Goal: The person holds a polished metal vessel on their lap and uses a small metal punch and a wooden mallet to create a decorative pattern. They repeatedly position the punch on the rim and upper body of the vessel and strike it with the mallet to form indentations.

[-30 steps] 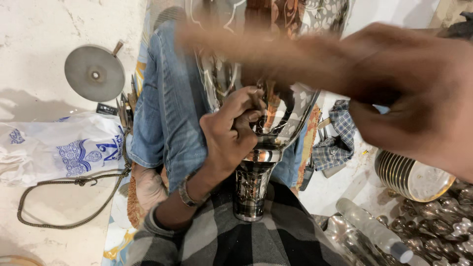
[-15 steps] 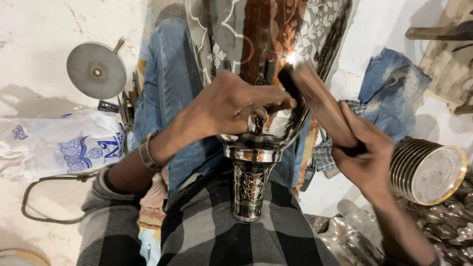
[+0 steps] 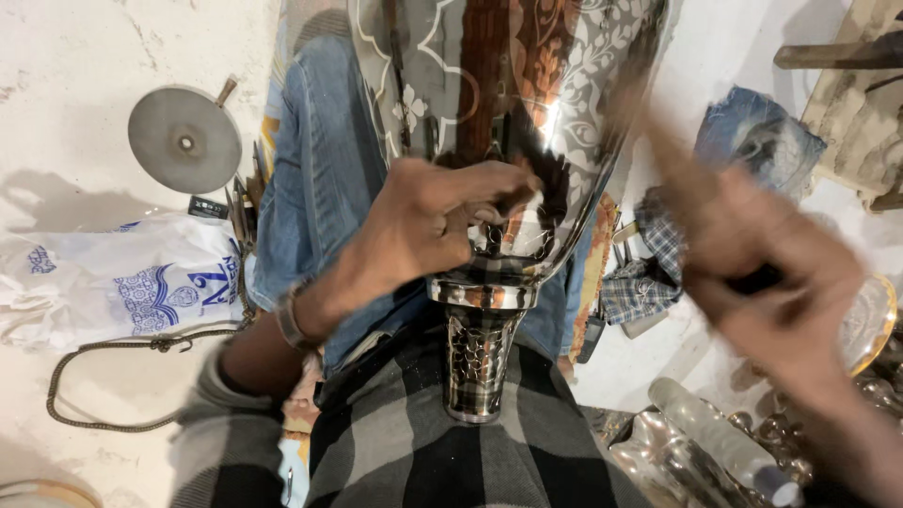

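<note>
A large shiny engraved metal vase (image 3: 564, 75) lies across my lap, its hammered foot (image 3: 480, 362) against my checked shirt. My left hand (image 3: 428, 226) rests on the vase's lower body, with the fingertips pinched on a small dark punch (image 3: 513, 199) held against the metal. My right hand (image 3: 767, 287) is blurred at the right, apart from the vase. It is closed on a wooden striking stick (image 3: 658, 141) that slants up toward the vase.
A round metal disc (image 3: 183, 139) and a white printed plastic bag (image 3: 122, 277) lie on the floor at left, with a cord (image 3: 103, 376) below them. At right are checked cloth (image 3: 644, 277), a stack of metal plates (image 3: 870, 325) and a plastic bottle (image 3: 715, 437).
My right hand has swung the stick away from the vase and out to the right. My left hand stays on the punch against the vase, which now fills more of the view.
</note>
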